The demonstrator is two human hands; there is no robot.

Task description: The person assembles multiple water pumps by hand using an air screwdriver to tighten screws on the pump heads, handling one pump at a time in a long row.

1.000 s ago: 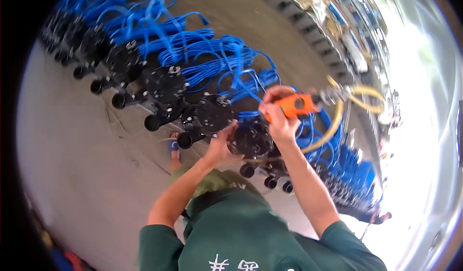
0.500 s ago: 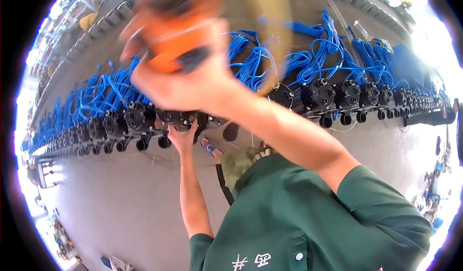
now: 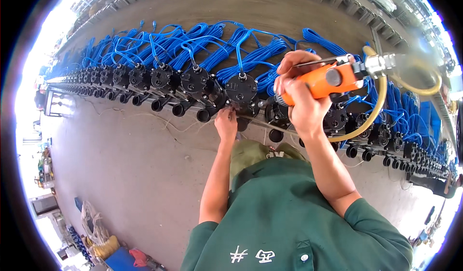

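My right hand (image 3: 308,102) is wrapped round an orange air screwdriver (image 3: 325,81). A yellow hose (image 3: 383,95) trails from its metal fitting. The tool's nose points left, toward the lower right side of a round black pump-like unit (image 3: 241,88); whether it touches cannot be told. My left hand (image 3: 226,122) is at that unit's lower left edge, with fingers pressed together. Its fingertips are in dark shadow, so what they hold is unclear. A blue cable (image 3: 239,54) rises from the top of the unit.
A long row of similar black units (image 3: 162,79) runs left and right along a bench. Coiled blue cables (image 3: 260,54) lie behind them on the brown bench top (image 3: 202,6). Loose thin cords (image 3: 166,124) hang over the grey floor (image 3: 144,160). Bags (image 3: 103,244) lie at the lower left.
The screwdriver was raised high and blurred; now it is lower, with its nose close to the unit. The view has turned, and my left hand is now at a unit's lower edge.
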